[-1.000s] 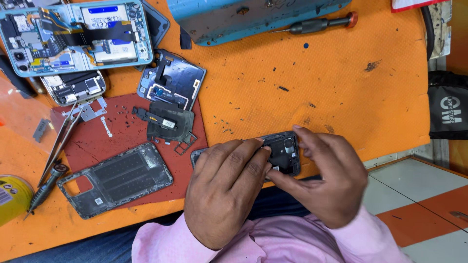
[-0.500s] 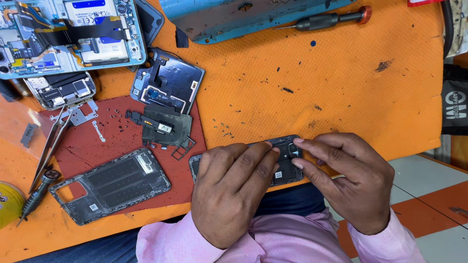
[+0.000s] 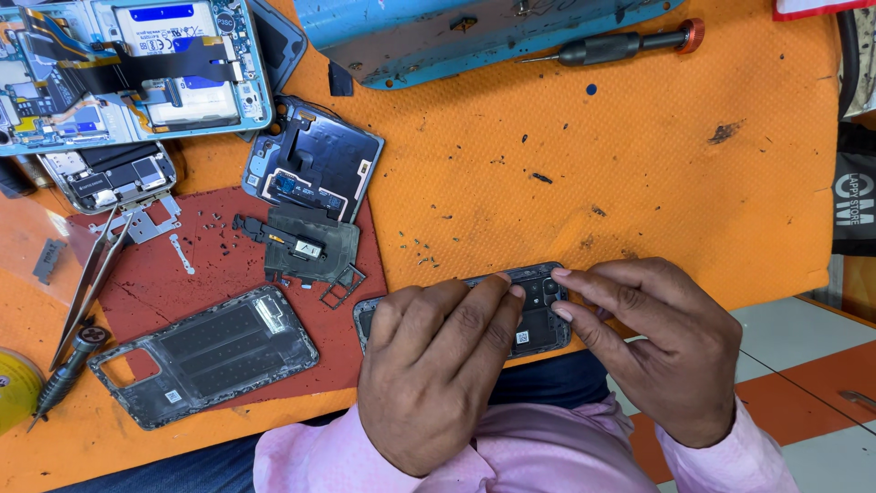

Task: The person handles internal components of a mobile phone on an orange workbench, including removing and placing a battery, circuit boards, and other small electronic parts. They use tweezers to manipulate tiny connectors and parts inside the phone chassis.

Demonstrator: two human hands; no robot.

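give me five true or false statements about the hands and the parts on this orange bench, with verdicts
1. Both hands touch the dark phone body at the bench's near edge. True.
2. The left hand holds the tweezers. False: the tweezers lie untouched at the left.
3. The black screwdriver with the orange cap lies at the far side, away from both hands. True.
4. The empty phone frame sits on the blue tray. False: it lies on the red mat.
5. The right hand rests flat on the mat. False: its fingertips press the phone body.
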